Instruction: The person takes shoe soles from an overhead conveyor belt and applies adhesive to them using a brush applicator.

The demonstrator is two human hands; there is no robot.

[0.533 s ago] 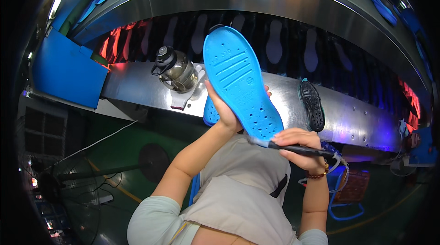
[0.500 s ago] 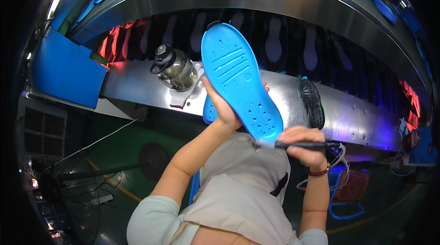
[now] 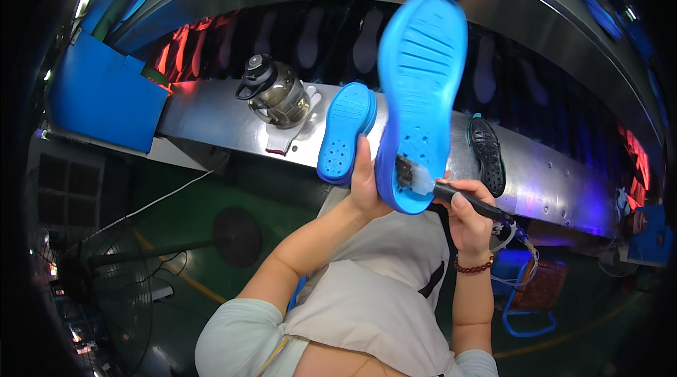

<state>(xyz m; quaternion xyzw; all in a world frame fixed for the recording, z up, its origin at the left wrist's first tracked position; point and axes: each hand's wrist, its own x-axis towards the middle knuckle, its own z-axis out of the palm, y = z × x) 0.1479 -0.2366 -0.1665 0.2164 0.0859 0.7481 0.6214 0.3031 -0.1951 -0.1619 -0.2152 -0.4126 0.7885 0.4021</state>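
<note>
A blue shoe sole (image 3: 422,105) is tilted up over the bench, held near its lower end by my left hand (image 3: 368,183). Its face toward me has ridges in the upper part and small holes lower down. My right hand (image 3: 469,211) is closed round the black handle of a brush (image 3: 451,192), from which thin tubes run. The dark bristles lie against the sole's lower, holed end. Left of it, more blue soles (image 3: 345,126) sit stacked on the metal bench. A black sole with a teal edge (image 3: 486,155) lies on the bench to the right.
A dark clear jug (image 3: 278,95) stands on the metal bench (image 3: 211,112) at left, beside a white glove (image 3: 285,138). Behind runs a dark conveyor carrying sole shapes (image 3: 308,38). A blue chair (image 3: 529,292) stands at lower right, a fan (image 3: 106,278) at lower left.
The held sole has moved up and right and turned more upright, uncovering the stacked soles. The brush has moved up from below the sole's end onto its holed part.
</note>
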